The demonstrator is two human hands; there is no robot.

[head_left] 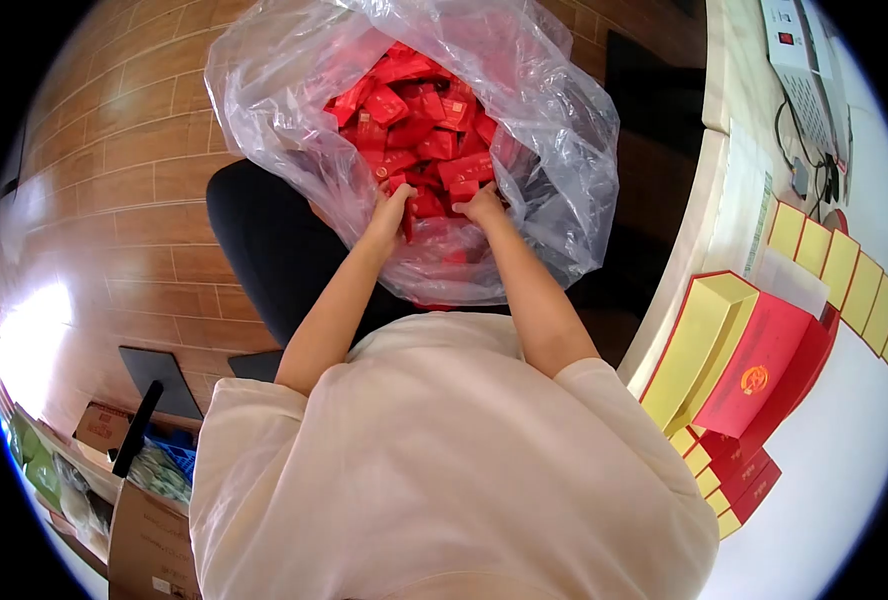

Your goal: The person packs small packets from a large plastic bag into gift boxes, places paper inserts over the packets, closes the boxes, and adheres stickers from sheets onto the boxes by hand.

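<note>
A large clear plastic bag (574, 150) stands open in front of me, with many small red packets (414, 110) inside. Both of my hands reach over its near edge. My left hand (394, 205) is closed on a red packet (398, 184) at the left of the pile. On the right, my right hand (480, 205) pinches another red packet (464, 190). Parts of the fingers of both hands are hidden among the packets.
Along the right runs a table (679, 240) bearing an open red and gold box (754, 375), rows of gold and red boxes (839, 270) and a white device (809, 75). Cardboard boxes (149, 540) and a black stand (162, 380) are at lower left.
</note>
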